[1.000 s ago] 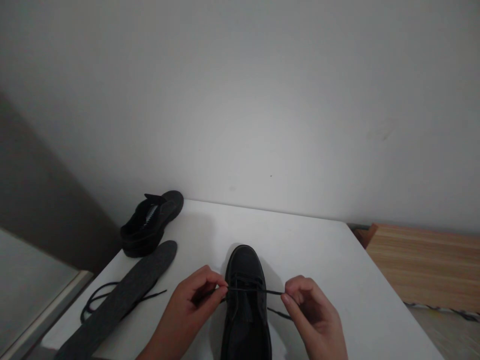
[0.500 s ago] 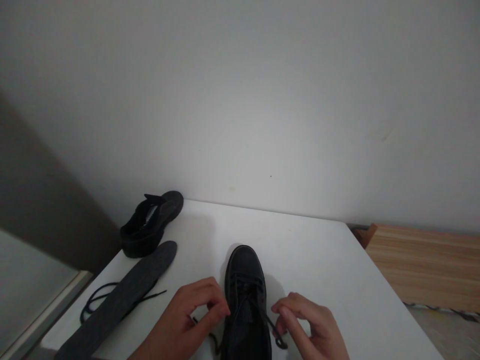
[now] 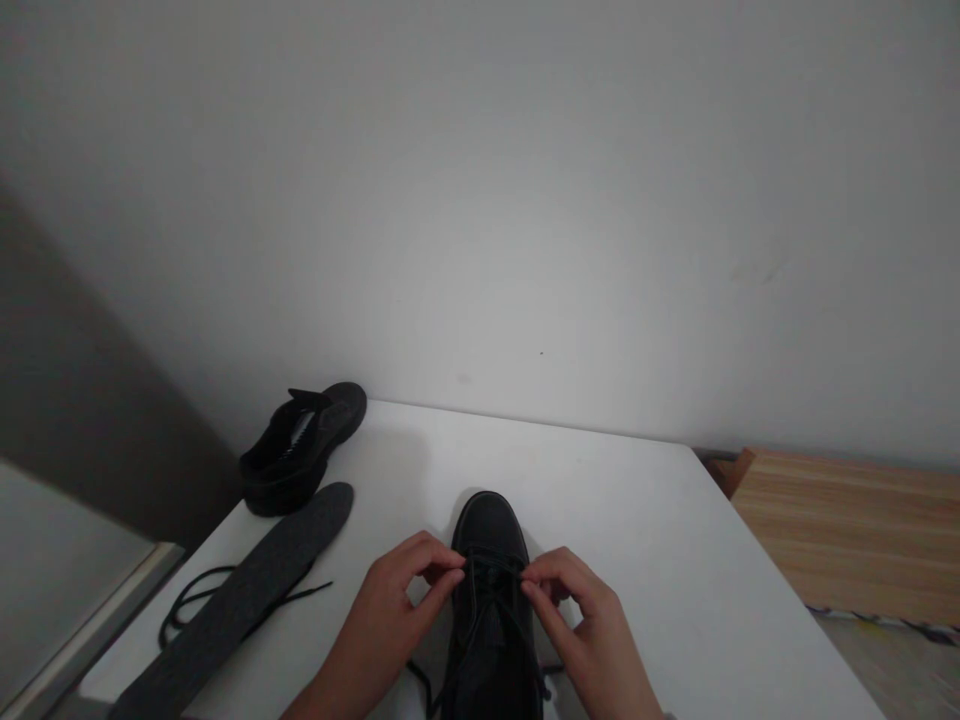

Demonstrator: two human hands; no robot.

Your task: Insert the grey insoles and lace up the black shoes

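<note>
A black shoe (image 3: 489,522) stands on the white table (image 3: 600,480) between my hands, its toe pointing away from me. My left hand (image 3: 397,610) is at the left side of the lacing, thumb and forefinger pinched near the lowest lace row. On the opposite side, my right hand (image 3: 581,620) pinches at the same row. The fingertips hide whether lace is caught between them. Loose black shoelace (image 3: 424,680) ends hang down on both sides of the shoe.
A second black shoe (image 3: 285,485) without laces sits at the table's back left corner. Beside it lies a grey insole (image 3: 262,575) over a loose black shoelace (image 3: 191,590). A wall rises behind the table; a wooden surface (image 3: 847,530) is at right.
Both hands have moved forward and inward from the shoe's sides to its lowest lace row. Their fingertips now meet the shoe. The lace end at right lies differently, partly behind my right hand.
</note>
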